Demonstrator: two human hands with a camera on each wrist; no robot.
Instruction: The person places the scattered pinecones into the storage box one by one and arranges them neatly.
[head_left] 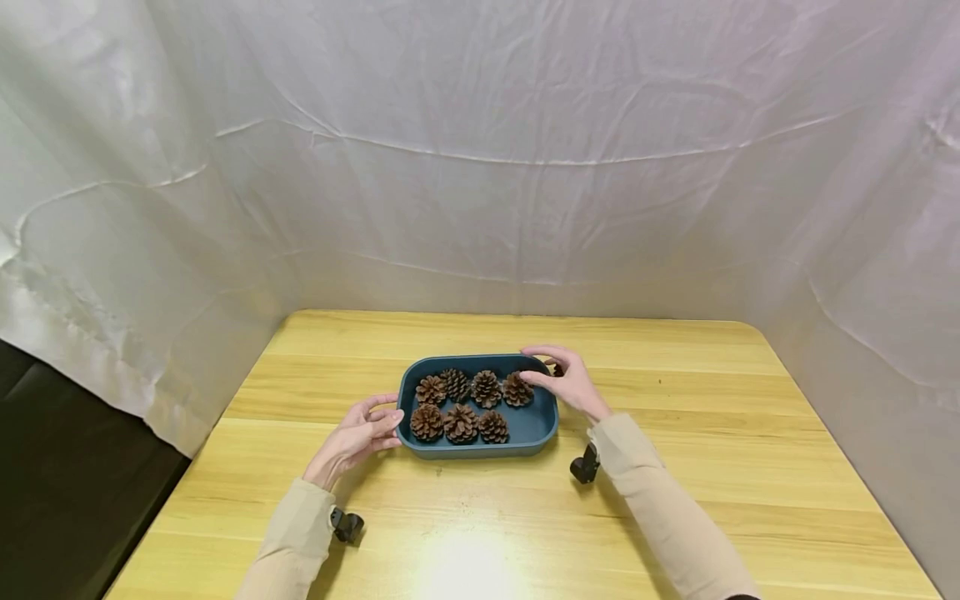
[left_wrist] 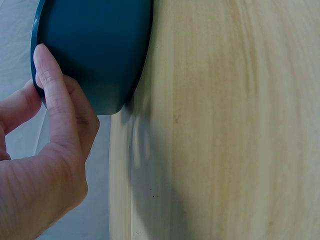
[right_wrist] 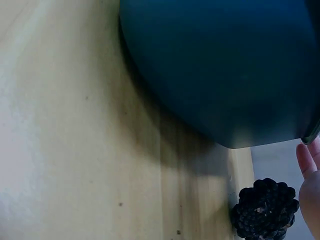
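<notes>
A dark blue-green oblong tray (head_left: 531, 427) on the wooden table holds several brown pine cones (head_left: 461, 423) in two rows. At its left end my left hand (head_left: 362, 435) grips the wall, the thumb on the rim. The left wrist view shows this hand (left_wrist: 55, 135) with fingers against the outer wall. My right hand (head_left: 567, 382) is over the tray's back right corner, fingers spread. Its thumb overlaps the edge of the back-row right pine cone (head_left: 516, 390); contact is unclear. Another pine cone (right_wrist: 265, 209) lies outside the tray, mostly hidden by this hand in the head view.
The light wooden table (head_left: 712, 425) extends around the tray on all sides. Pale hanging cloth (head_left: 525, 208) stands behind the table and along both sides. Something dark (head_left: 75, 467) lies beyond the left table edge. A small black camera (head_left: 585, 464) is on each wrist.
</notes>
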